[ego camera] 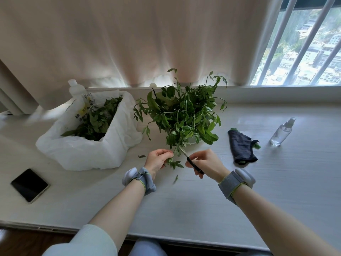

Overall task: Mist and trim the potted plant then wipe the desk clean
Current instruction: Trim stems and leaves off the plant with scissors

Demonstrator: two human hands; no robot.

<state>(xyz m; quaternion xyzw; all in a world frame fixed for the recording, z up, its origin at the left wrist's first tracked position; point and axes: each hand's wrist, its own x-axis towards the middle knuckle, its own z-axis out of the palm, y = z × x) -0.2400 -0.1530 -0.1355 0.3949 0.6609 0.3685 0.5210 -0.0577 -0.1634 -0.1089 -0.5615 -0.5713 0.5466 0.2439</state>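
A leafy green potted plant (184, 111) stands at the middle of the white desk (184, 204). My left hand (156, 160) pinches a drooping leafy sprig (174, 163) at the plant's near side. Right beside it, my right hand (204, 164) grips black-handled scissors (191, 162), their blades at the sprig's stem. One cut leaf (176, 178) is blurred just below the hands. A clear spray bottle (282, 132) stands at the right, and a dark folded cloth (240, 147) lies between it and the plant.
A white plastic bag (88, 148) holding cut leaves and a plastic bottle sits left of the plant. A black phone (30, 185) lies near the desk's left front. A small leaf scrap (141, 156) lies by the bag. Curtain and barred window stand behind.
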